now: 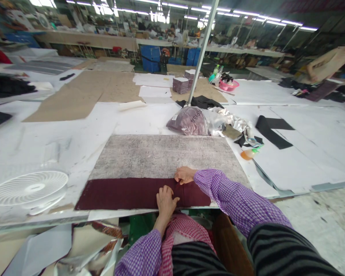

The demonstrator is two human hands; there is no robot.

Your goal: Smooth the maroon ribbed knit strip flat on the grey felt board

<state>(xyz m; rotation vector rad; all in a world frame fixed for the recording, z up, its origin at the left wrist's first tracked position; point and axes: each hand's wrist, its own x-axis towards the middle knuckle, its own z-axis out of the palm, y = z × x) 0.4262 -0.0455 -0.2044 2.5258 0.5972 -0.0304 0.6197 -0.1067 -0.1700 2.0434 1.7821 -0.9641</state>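
1. One maroon fabric strip [126, 193] lies flat along the near edge of one grey worn board [163, 157].
2. Two hands rest on the strip: the left hand [165, 199] lies palm-down with fingers extended and loose, grasping nothing; the right hand [184, 175] has its fingers curled over the strip's far edge, though whether they pinch the cloth cannot be told.
3. One white fan [28, 189] lies well left of the fingers; one bagged garment [188, 121] and one orange bottle [249, 153] sit beyond them.
4. The white worktable [290, 153] stretches on into a lamp-lit workshop.
5. Bare board lies beyond the fingertips; the table edge runs just behind the wrists.
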